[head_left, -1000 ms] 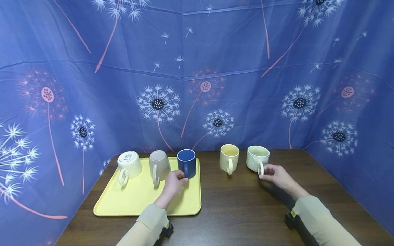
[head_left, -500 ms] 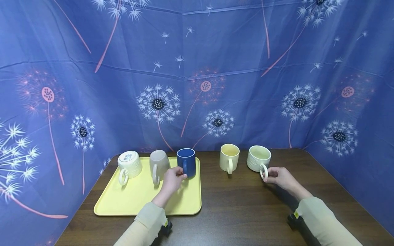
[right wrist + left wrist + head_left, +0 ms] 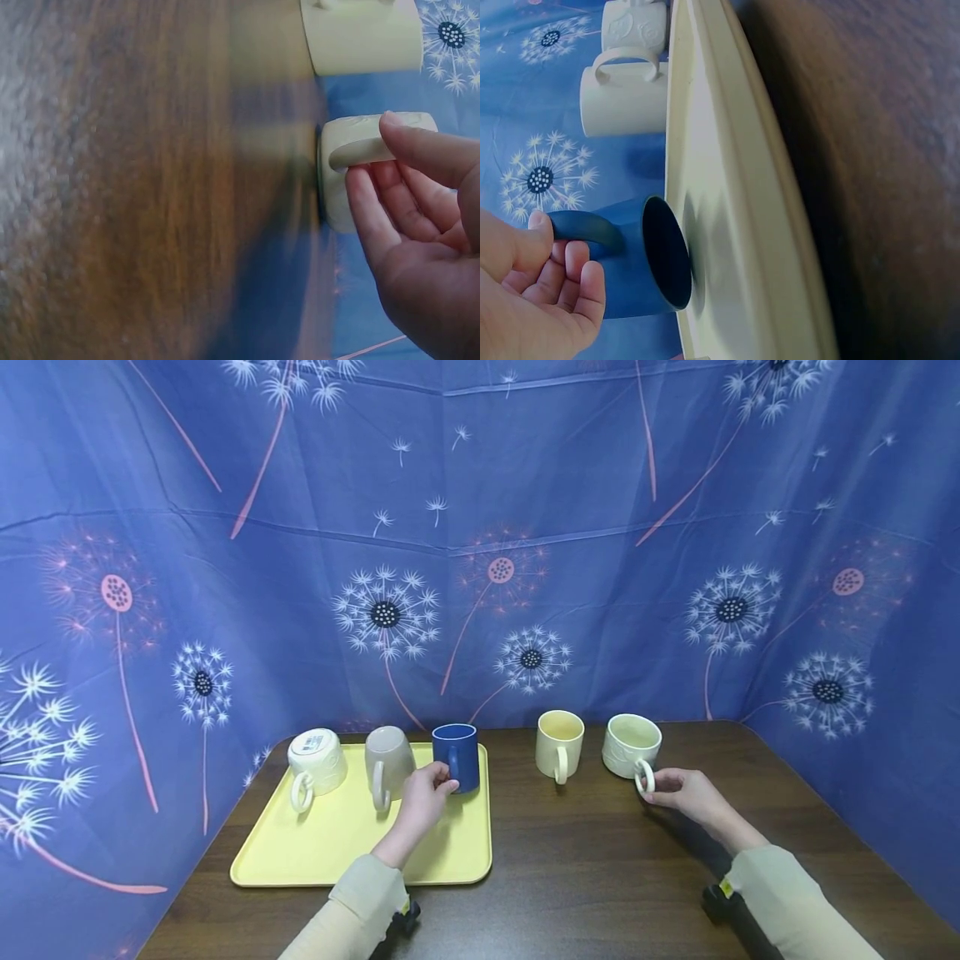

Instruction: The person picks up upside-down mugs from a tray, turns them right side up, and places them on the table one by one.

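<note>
My left hand (image 3: 422,799) pinches the handle of a blue mug (image 3: 467,766) over the right side of a yellow tray (image 3: 300,852). In the left wrist view the blue mug (image 3: 626,262) has its dark opening towards the tray, partly visible. Whether its rim touches the tray I cannot tell. My right hand (image 3: 690,795) holds the handle of a pale green mug (image 3: 622,760) that stands upright on the table. Thumb and fingers meet around that handle in the right wrist view, where the right hand (image 3: 431,262) covers part of the pale green mug (image 3: 341,199).
Upside down on the tray are a white cup (image 3: 326,772) and a grey mug (image 3: 393,768), handles towards me. A light yellow mug (image 3: 551,756) stands upright between the tray and the pale green mug. A blue dandelion curtain (image 3: 615,635) rises behind the brown table (image 3: 555,877).
The pale green mug has shifted slightly right and its handle has turned to the right with my right hand. My left hand and the blue mug have moved only a little.
</note>
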Demonstrator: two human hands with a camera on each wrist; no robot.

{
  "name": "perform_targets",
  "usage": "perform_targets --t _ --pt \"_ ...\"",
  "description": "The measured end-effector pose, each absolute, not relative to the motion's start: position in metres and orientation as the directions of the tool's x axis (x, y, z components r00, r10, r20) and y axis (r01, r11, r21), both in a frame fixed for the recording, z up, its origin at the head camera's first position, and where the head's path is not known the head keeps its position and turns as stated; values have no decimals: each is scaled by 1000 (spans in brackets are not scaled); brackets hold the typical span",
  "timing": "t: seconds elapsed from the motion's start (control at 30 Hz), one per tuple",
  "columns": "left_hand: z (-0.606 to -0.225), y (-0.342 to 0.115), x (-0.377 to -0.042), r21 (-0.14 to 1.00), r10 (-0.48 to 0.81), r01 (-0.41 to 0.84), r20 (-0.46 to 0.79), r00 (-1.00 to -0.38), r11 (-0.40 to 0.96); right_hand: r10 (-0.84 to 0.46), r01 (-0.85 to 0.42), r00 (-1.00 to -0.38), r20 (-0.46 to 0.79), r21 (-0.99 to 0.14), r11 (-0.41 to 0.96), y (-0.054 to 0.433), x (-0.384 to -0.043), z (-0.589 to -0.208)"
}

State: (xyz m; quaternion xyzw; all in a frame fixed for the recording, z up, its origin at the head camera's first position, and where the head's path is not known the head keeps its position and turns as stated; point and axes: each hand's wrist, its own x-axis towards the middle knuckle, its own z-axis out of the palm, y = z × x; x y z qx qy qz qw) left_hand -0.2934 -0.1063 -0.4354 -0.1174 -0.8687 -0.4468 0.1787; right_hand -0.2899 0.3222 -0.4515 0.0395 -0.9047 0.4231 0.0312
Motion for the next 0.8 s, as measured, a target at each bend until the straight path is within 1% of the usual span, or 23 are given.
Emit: perform_targets --t 0.13,0.4,0.53,0.6,0.7,0.8 --pt "-434 -106 -293 714 52 378 433 -900 589 -16 -72 -997 81 -758 648 320 -285 -445" --pt "-431 -105 -292 711 69 388 433 -899 587 -5 -85 -994 110 -741 666 319 -278 -434" --pt "-430 -104 -292 710 79 393 432 -898 585 15 -62 -996 92 -776 627 320 -274 -429" --pt "-429 -104 -292 706 83 402 441 -894 583 22 -52 -997 79 -811 582 318 -273 -424" --pt "-427 -103 -292 703 78 412 455 -887 580 3 -68 -997 81 -860 505 312 -271 -417" --pt "-425 -103 -291 697 75 421 469 -880 581 4 -97 -994 113 -876 473 303 -267 -410"
